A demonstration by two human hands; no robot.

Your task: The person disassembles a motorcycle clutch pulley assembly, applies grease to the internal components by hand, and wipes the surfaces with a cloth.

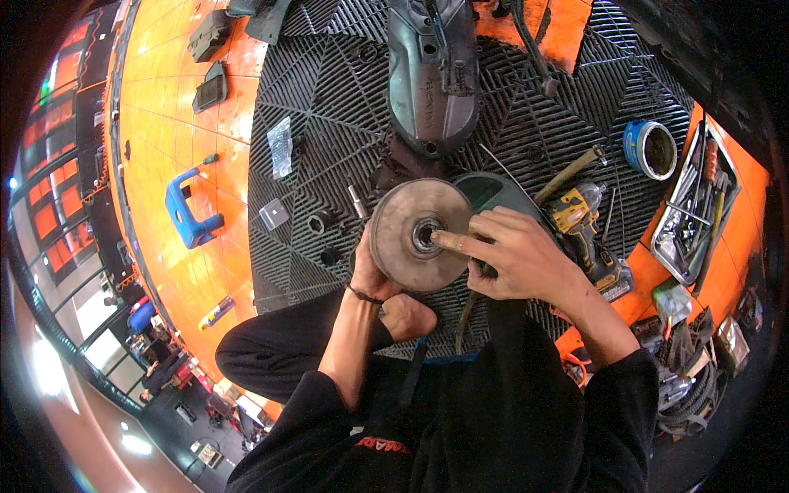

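Observation:
A round grey metal pulley disc [396,215] with a dark hub [426,236] at its centre is held up in front of my crossed legs. My left hand [374,271] grips its lower left edge, with most of the fingers hidden behind it. Over its right side is my right hand [518,253], the index finger stretched to the hub and its tip touching there. The other fingers of that hand are bent and apart, with nothing visible in them. Just beyond the disc lies a dark curved piece [493,193], partly covered by my right hand.
A long dark engine cover [431,107] lies ahead on the black ribbed mat [304,107]. To the right are a yellow-black impact wrench [579,218], a blue tin [637,148] of brownish stuff and a tool tray [680,261]. Sockets [319,222] and a blue stool [185,209] are left.

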